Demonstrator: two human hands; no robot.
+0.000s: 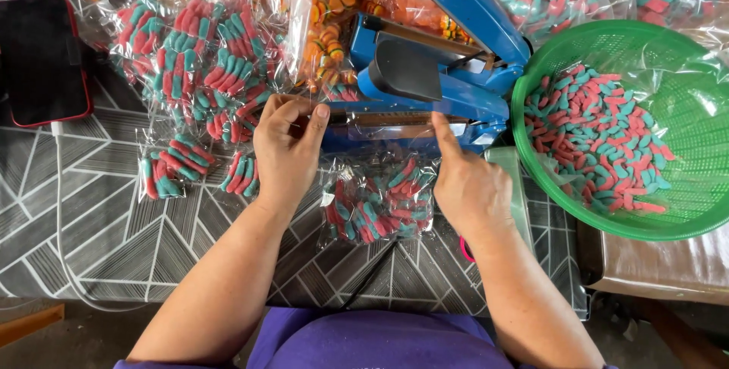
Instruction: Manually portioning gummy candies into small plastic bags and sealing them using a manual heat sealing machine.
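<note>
While both hands pinch its top, candy bag [377, 200] hangs below fingers [443, 127].

1. Green plastic basket [683, 73] at the table's right edge, lined with clear film and holding loose red-and-teal gummy candies [600, 141].
2. Sealed clear bags of the same candies [205, 65] piled toward the back left of the patterned table [114, 217].
3. Bags of orange candies [334, 27] along the back edge.
4. Dark phone in a red case [44, 58] at the back left corner, white cable [59, 209] trailing to the front edge.
</note>
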